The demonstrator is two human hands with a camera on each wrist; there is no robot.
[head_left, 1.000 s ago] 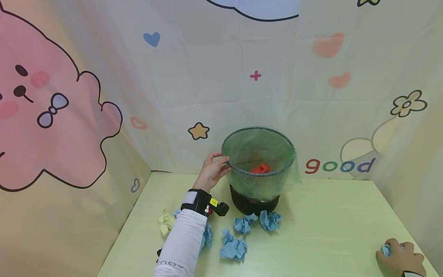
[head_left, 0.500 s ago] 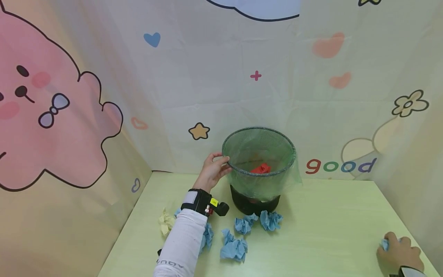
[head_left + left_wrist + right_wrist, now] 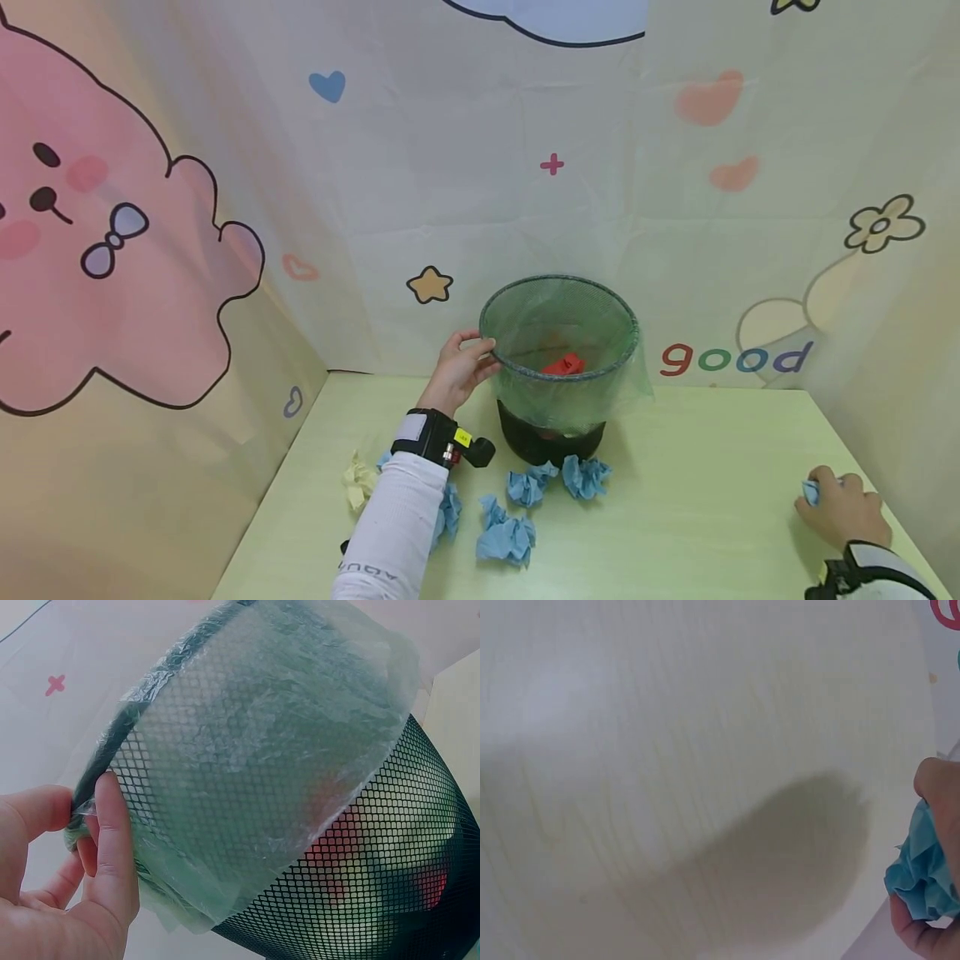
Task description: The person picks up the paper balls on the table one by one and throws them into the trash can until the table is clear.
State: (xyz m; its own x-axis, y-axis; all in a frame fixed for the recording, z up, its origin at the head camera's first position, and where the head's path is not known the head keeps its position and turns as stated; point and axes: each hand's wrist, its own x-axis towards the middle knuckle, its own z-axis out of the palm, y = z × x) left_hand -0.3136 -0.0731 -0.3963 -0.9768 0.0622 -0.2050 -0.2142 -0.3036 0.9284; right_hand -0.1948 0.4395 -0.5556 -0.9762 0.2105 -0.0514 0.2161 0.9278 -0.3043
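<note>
A black mesh wastebasket (image 3: 551, 446) stands at the back of the table, its rim wrapped by a thin green plastic bag (image 3: 562, 408). My left hand (image 3: 461, 371) pinches the left side of that rim between thumb and fingers; the left wrist view shows the thumb (image 3: 49, 810) on the bagged edge. Inside the basket lies a red crumpled paper (image 3: 566, 365). Over at the table's right side, my right hand (image 3: 847, 508) grips a blue crumpled paper ball (image 3: 922, 874), mostly covered by the fingers in the head view.
Several blue crumpled papers (image 3: 506, 533) lie in front of the basket, one partly behind the left forearm. A yellow crumpled paper (image 3: 360, 482) is left of that arm. A printed curtain (image 3: 480, 183) rises behind the pale green table (image 3: 697, 492).
My right hand has moved up and to the left from the table's right edge, carrying the blue paper ball. The left hand keeps its place on the rim.
</note>
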